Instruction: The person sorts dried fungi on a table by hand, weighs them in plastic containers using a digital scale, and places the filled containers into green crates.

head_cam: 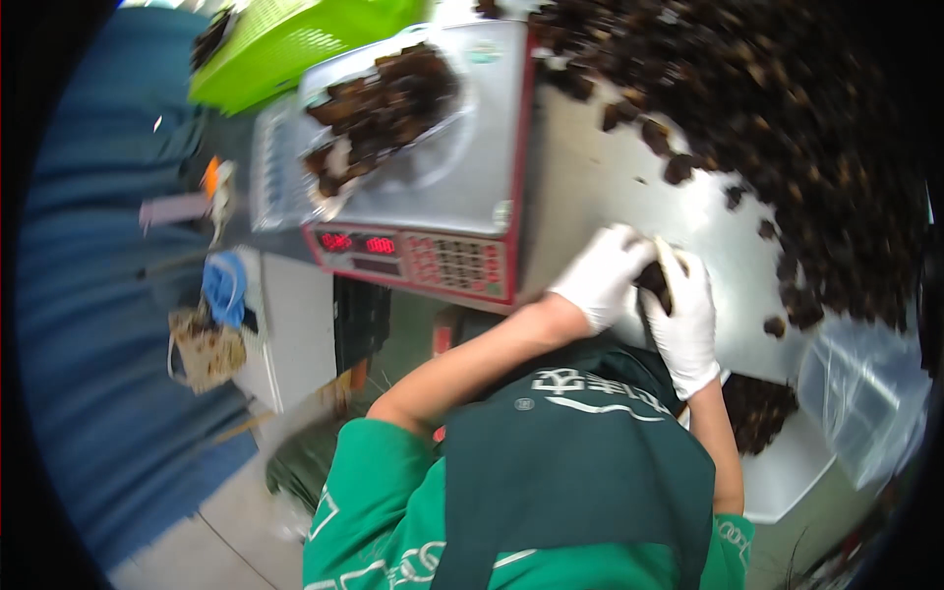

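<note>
Both hands wear white gloves and meet over the near edge of a metal table [582,155]. My left hand [606,276] touches a dark brown piece [653,284], perhaps dried food, from one side. My right hand [684,313] grips the same piece from the other side, its fingers curled round it. Beyond them a large heap of similar dark brown pieces [737,81] covers the far and right part of the table. On the left, a digital scale [487,162] with a red frame and lit display bears a clear plastic tray holding overlapping brown pieces [398,103].
A lime-green plastic basket [287,51] stands behind the scale. Clear plastic trays [274,166] lie at its left. Below the table's right edge are a white container [789,479] with dark pieces and a clear plastic bag [859,398]. A blue curtain hangs at far left.
</note>
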{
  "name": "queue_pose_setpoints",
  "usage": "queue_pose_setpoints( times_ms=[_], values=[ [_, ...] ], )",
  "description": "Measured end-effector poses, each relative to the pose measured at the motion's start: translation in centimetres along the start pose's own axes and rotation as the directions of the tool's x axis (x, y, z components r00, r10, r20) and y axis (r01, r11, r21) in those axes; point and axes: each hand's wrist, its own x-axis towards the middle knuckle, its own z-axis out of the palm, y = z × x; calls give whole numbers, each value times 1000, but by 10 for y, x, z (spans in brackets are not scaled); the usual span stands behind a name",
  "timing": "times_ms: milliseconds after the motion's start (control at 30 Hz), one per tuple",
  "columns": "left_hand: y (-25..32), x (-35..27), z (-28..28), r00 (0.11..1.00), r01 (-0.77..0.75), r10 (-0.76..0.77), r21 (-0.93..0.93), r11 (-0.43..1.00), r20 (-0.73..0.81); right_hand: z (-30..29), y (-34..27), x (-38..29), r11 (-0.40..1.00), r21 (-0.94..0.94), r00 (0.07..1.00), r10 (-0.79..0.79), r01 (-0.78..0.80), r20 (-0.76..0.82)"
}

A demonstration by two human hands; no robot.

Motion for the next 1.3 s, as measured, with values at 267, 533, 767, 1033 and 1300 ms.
queue_pose_setpoints(
  times_ms=[267,533,767,1033,1300],
  values=[
    [3,-8,-6,979,119,-151,-217,969,-137,1,-19,20,975,220,999,18,-29,51],
    [13,-3,-146,855,-85,112,76,993,-506,-13,-133,119,852,79,856,-514,517,-50],
    [-28,-36,-267,810,134,153,433,891,-566,55,-233,212,540,-55,535,-840,840,-93],
    [-77,-82,-289,897,193,41,474,859,-440,54,-230,223,499,102,493,-867,861,78],
    [-90,-104,-291,628,85,-135,-105,991,-767,-26,-149,184,901,113,908,-415,418,-52]
  ],
)
